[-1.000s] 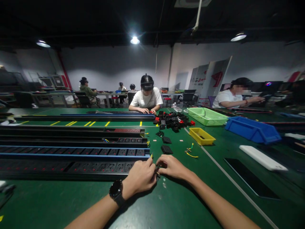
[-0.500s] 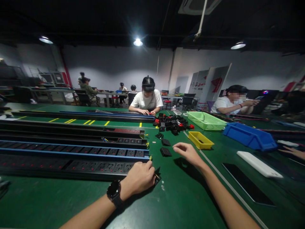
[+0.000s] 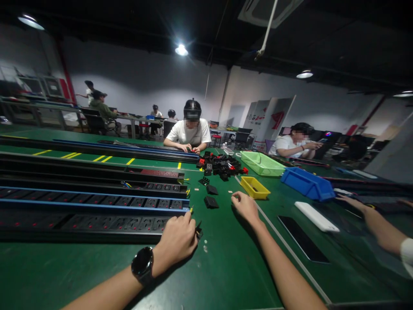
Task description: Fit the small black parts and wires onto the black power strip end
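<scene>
My left hand point(image 3: 179, 236), with a black watch on its wrist, is closed at the right end of the nearest black power strip point(image 3: 122, 221). A small black end cap point(image 3: 199, 230) sticks out past its fingers. Above the table, short of the yellow bin, my right hand point(image 3: 245, 209) has its fingers curled inward, thumb and fingertips close together; whatever they hold, if anything, is hidden. Two loose black end caps point(image 3: 211, 202) lie between the hands, farther back.
More power strips point(image 3: 164, 203) lie in rows on the left. Behind the hands are a heap of black and red parts point(image 3: 222, 165), a yellow bin point(image 3: 254, 188), a green basket point(image 3: 261, 163) and a blue bin point(image 3: 306, 185). A phone point(image 3: 303, 239) and white power bank point(image 3: 316, 216) lie right. A co-worker's arm point(image 3: 380, 224) reaches in.
The view has turned a little to the right and tilted. My right hand's fingers have drawn closer together near the yellow bin. My left hand stays at the strip's end.
</scene>
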Demonstrator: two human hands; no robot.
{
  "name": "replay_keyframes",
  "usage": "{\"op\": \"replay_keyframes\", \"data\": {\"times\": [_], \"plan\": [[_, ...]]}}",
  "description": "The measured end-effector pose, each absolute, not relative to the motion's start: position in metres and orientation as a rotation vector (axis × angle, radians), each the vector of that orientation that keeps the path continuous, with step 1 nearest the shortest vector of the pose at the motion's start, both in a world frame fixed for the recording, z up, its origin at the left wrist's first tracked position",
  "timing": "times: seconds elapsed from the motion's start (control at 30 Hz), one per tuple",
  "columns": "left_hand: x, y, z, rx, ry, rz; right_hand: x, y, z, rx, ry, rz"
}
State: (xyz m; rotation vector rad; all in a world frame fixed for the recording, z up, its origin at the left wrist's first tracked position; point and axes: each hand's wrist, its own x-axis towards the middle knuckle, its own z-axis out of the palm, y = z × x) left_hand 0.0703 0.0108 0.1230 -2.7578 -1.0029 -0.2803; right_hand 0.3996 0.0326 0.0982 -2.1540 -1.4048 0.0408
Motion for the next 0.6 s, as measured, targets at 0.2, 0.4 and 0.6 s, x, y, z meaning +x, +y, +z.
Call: {"op": "replay_keyframes", "data": {"times": [0.2, 0.4, 0.6], "plan": [[0.071, 0.010, 0.117, -2.757, -0.951, -0.412, 0.373, 0.031, 0.104, -2.218, -1.516, 0.029], [0.070, 0.015, 0.114, -2.743, -0.851, -0.459, 0.353, 0.029, 0.103, -2.230, -1.621, 0.024], [0.070, 0.016, 0.118, -2.748, -0.827, -0.428, 0.346, 0.026, 0.102, -2.213, -1.670, -0.005]]}}
